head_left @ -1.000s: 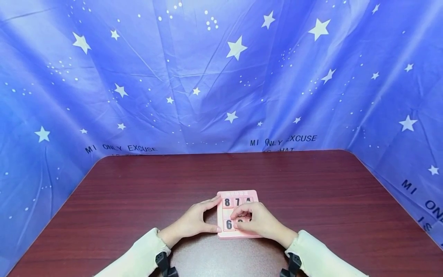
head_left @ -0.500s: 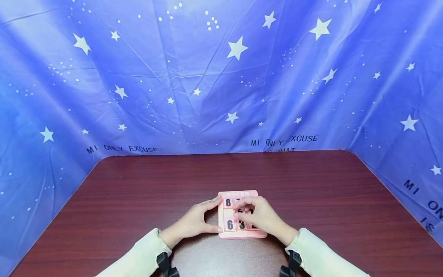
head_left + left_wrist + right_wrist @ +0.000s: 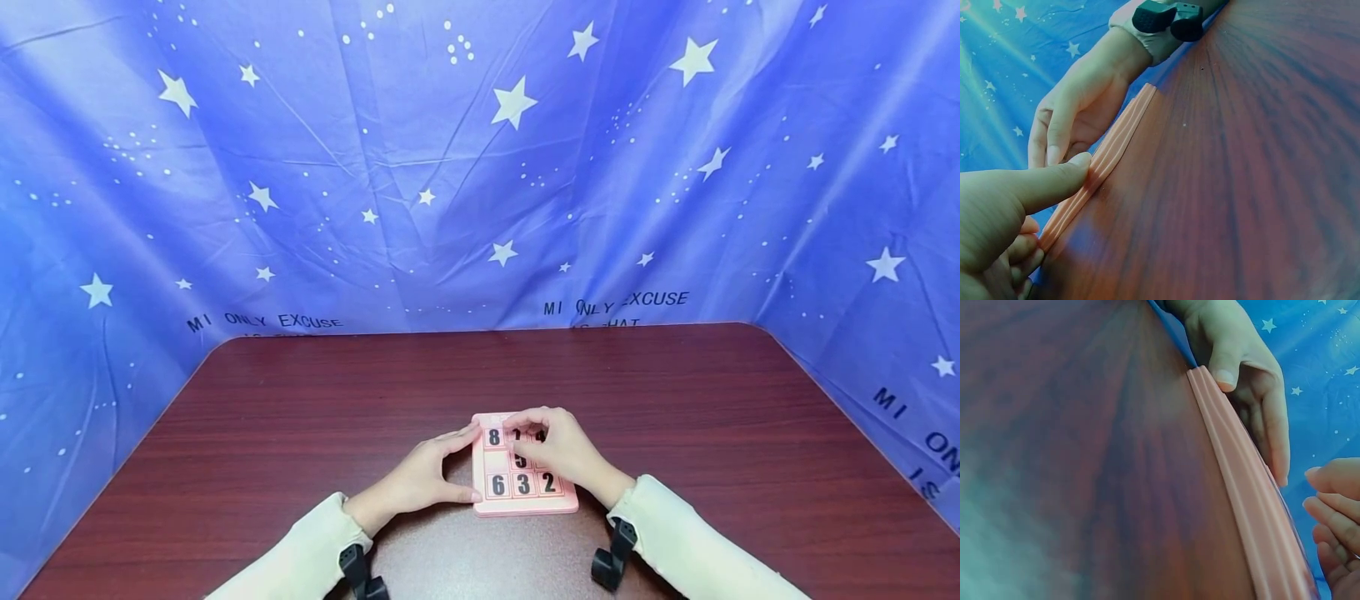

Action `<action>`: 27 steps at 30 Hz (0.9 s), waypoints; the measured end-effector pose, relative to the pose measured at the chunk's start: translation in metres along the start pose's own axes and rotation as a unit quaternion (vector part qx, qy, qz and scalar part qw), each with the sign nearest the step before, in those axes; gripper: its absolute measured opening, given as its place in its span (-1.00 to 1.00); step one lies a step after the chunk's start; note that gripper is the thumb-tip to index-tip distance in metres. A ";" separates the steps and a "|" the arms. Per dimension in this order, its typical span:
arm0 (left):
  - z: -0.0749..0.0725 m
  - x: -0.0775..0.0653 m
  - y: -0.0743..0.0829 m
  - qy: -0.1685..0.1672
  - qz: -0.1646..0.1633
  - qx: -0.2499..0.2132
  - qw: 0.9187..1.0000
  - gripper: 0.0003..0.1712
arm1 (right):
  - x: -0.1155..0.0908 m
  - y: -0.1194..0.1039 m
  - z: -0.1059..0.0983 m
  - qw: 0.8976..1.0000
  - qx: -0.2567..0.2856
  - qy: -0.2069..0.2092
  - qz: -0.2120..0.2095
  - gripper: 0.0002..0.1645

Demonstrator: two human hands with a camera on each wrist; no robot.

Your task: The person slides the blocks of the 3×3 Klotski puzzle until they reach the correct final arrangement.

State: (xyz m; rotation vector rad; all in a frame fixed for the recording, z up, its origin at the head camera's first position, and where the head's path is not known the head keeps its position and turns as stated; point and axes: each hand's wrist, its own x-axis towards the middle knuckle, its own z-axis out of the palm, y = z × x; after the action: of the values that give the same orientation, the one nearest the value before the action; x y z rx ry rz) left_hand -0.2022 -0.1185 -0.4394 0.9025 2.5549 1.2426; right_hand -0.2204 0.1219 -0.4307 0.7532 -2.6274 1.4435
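A pink sliding number puzzle [image 3: 525,506] lies on the table in the head view. Its top row shows 8, with two tiles partly covered; 6, 3 and 2 line the bottom row. The middle row has a blank space at left, then a 5 [image 3: 521,460]; its right end is hidden. My left hand [image 3: 420,477] holds the puzzle's left side, thumb at the near corner and fingertips at the far one. Over the upper right part is my right hand [image 3: 562,446], fingers bent loosely, thumb and index finger apart. In the right wrist view its fingertips [image 3: 1329,503] show above the puzzle's face.
The dark red wooden table [image 3: 300,392] extends around the puzzle. A blue cloth with white stars [image 3: 450,167] hangs behind and at both sides. Black wrist cameras [image 3: 613,554] sit at the pale sleeves [image 3: 697,533].
My right hand has lifted and shifted toward the puzzle's far end, uncovering the 3, the 2 and then the 5. My left hand has kept its place.
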 end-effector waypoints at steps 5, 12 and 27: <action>0.000 0.000 0.001 0.002 0.005 -0.002 1.000 0.00 | 0.005 -0.001 -0.001 1.000 -0.007 -0.008 0.003 -0.72; 0.001 0.001 0.000 0.000 0.001 -0.002 1.000 0.01 | 0.009 0.002 0.001 1.000 0.000 -0.017 0.013 -0.72; 0.000 0.001 0.002 -0.001 -0.003 0.001 1.000 0.01 | 0.009 0.003 0.004 1.000 -0.015 -0.008 0.019 -0.75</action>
State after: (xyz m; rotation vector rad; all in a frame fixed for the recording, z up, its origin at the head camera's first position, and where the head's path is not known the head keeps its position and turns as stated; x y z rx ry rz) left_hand -0.2020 -0.1170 -0.4379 0.8962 2.5545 1.2374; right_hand -0.2290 0.1164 -0.4328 0.7176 -2.6826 1.4112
